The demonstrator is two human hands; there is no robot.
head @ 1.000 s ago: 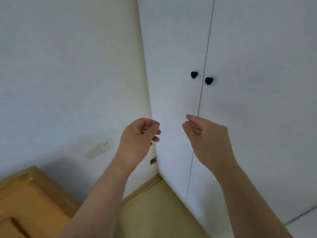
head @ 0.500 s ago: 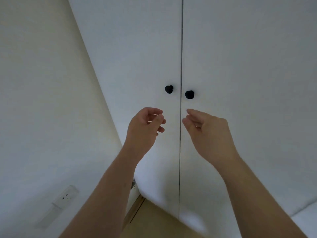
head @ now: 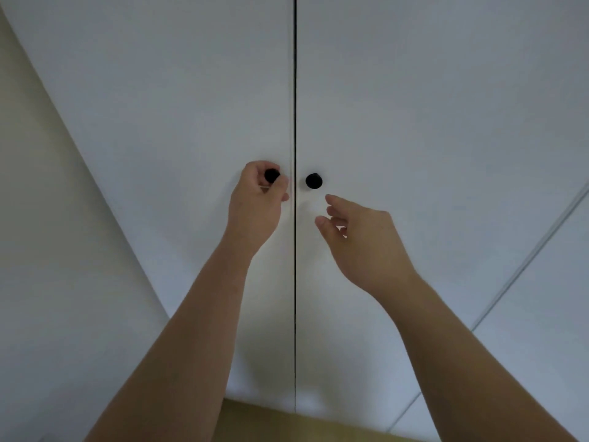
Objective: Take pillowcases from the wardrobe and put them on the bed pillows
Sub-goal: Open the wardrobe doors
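L hand (head: 256,204) gripped the L knob (head: 271,175) of the shut wardrobe (head: 191,106), fingers curled round it. R hand (head: 360,237) hung loose and spread just below the R knob (head: 314,180), not touching. No pillowcases visible.

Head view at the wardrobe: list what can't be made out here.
- Wardrobe contents, pillowcases included: hidden behind both closed doors.
- Left knob: partly covered by the left hand curled around it; how firm the grip is, unclear.
- Right hand: open below the right knob, apart from it; its palm faces away.
- Door tops and bottoms: cut off by the frame edges.
- Bed and pillows: out of view.
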